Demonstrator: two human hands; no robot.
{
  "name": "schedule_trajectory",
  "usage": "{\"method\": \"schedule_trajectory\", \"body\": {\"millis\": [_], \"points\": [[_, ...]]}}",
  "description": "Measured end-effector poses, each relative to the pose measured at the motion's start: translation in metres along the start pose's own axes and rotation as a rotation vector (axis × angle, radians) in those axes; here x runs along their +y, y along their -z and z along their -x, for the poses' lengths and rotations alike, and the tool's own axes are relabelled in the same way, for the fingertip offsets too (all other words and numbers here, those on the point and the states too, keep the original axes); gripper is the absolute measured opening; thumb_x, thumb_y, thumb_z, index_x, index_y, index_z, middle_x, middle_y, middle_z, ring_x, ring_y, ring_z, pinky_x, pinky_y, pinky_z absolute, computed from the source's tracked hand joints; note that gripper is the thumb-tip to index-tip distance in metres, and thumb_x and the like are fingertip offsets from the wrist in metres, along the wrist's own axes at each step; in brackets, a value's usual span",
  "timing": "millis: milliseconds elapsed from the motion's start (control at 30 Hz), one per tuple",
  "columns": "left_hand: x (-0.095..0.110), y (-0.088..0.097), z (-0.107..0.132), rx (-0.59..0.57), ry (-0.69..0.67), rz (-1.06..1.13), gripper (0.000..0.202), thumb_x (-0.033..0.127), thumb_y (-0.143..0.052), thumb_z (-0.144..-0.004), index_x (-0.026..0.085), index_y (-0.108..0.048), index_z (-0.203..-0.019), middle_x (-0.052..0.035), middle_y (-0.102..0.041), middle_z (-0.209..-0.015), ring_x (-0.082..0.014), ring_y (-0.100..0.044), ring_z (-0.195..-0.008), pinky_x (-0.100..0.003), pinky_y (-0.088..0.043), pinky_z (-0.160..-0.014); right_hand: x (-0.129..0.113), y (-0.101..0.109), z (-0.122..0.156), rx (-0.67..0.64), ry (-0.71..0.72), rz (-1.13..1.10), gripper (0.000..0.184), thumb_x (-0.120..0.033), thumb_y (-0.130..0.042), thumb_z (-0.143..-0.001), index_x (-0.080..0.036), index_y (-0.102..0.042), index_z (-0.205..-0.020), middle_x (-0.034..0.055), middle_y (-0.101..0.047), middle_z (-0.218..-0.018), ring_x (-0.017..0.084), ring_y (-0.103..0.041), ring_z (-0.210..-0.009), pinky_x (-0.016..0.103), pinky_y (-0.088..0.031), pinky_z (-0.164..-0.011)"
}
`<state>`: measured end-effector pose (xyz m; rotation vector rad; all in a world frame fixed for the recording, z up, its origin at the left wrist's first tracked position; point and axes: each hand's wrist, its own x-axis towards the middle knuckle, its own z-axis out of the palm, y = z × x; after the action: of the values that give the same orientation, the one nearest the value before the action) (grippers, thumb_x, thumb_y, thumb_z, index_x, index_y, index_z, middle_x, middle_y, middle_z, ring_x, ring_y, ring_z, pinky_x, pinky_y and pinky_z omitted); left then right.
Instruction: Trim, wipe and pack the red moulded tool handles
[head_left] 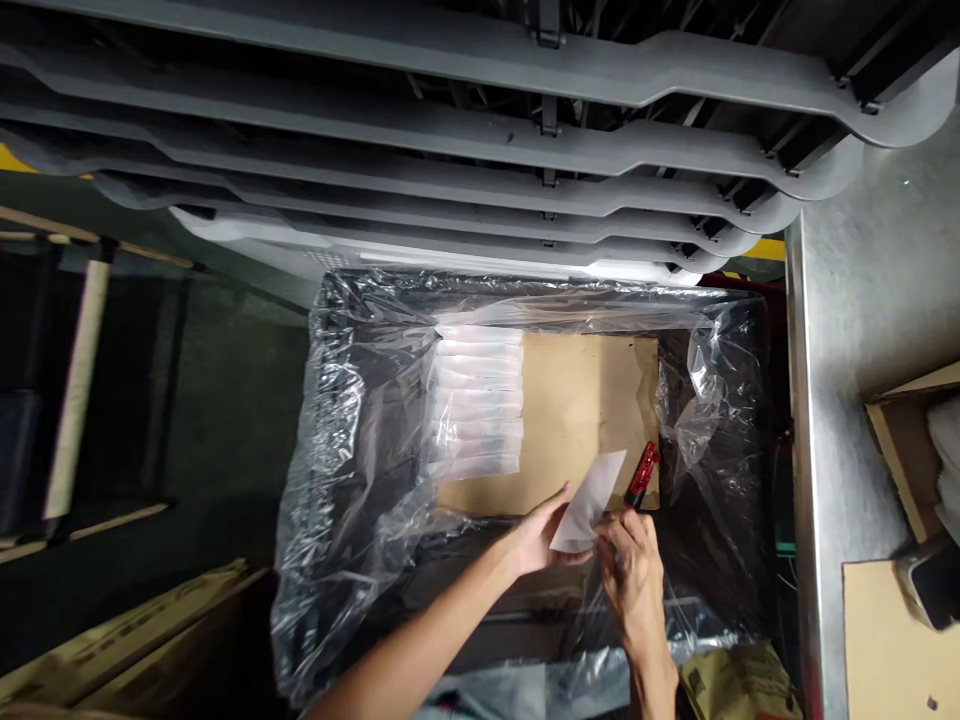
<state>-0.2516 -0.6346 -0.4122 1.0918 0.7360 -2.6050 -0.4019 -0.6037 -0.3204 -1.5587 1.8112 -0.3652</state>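
My left hand (pixel 541 535) and my right hand (pixel 631 565) meet over a crate lined with clear plastic (pixel 337 440). Together they hold a small translucent white packet (pixel 589 500); the left hand's fingers pinch its lower left edge. My right hand also grips a red and black tool (pixel 642 476) that sticks up past the packet. Below them a brown cardboard sheet (pixel 577 400) lies on the crate floor. A row of several similar white packets (pixel 480 400) is stacked on the sheet's left side.
Stacked grey plastic trays (pixel 480 130) fill the top of the view. A metal table (pixel 870 330) stands at the right with cardboard boxes (pixel 911 450) on it. Wooden pallet slats (pixel 75 390) and flat cardboard (pixel 127 640) lie at the left.
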Motion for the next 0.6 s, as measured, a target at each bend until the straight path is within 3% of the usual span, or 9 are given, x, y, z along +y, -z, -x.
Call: {"method": "schedule_trajectory", "body": {"millis": [100,167,300,433,600], "points": [[-0.004,0.015,-0.009,0.109,-0.043,0.038,0.026,0.026,-0.077,-0.083,0.005,-0.07,-0.096,-0.0119,-0.075,-0.079,-0.0221,-0.071,-0.063,-0.032,-0.056,-0.064,0.006,-0.003,0.007,-0.006,0.016,-0.009,0.022,-0.035,-0.049,-0.1,-0.027,-0.069,-0.097,0.0039,-0.067,-0.097,0.022,-0.057,-0.092,0.034,-0.047,-0.083],[-0.009,0.028,-0.015,0.206,-0.119,0.087,0.016,0.02,-0.072,-0.087,0.006,-0.069,-0.095,-0.0095,-0.074,-0.081,-0.0193,-0.07,-0.067,-0.03,-0.056,-0.064,0.015,-0.008,0.01,0.058,-0.004,0.024,0.025,-0.042,-0.052,-0.098,-0.025,-0.068,-0.106,0.006,-0.068,-0.098,0.024,-0.06,-0.093,0.038,-0.047,-0.086],[-0.006,0.063,-0.027,0.483,-0.367,0.257,0.015,0.025,-0.063,-0.096,0.012,-0.066,-0.103,-0.0027,-0.07,-0.091,-0.0115,-0.066,-0.072,-0.026,-0.057,-0.066,0.03,-0.021,0.013,0.111,-0.025,0.021,0.034,-0.049,-0.054,-0.096,-0.024,-0.066,-0.115,0.0066,-0.07,-0.096,0.025,-0.064,-0.091,0.041,-0.049,-0.086],[0.013,0.102,-0.038,0.745,-0.533,0.408,0.026,0.032,-0.062,-0.097,0.015,-0.062,-0.117,-0.0058,-0.067,-0.108,-0.015,-0.066,-0.084,-0.031,-0.059,-0.071,0.028,-0.03,0.014,0.119,-0.075,-0.021,0.036,-0.052,-0.05,-0.098,-0.024,-0.068,-0.112,0.0078,-0.071,-0.101,0.025,-0.065,-0.096,0.04,-0.051,-0.087],[0.036,0.137,-0.043,0.819,-0.606,0.51,0.033,0.033,-0.062,-0.096,0.018,-0.06,-0.125,-0.0089,-0.063,-0.123,-0.0205,-0.065,-0.101,-0.039,-0.059,-0.084,0.031,-0.036,0.015,0.036,-0.094,-0.054,0.035,-0.052,-0.05,-0.097,-0.026,-0.072,-0.105,0.0063,-0.072,-0.096,0.023,-0.067,-0.091,0.036,-0.054,-0.083]]}}
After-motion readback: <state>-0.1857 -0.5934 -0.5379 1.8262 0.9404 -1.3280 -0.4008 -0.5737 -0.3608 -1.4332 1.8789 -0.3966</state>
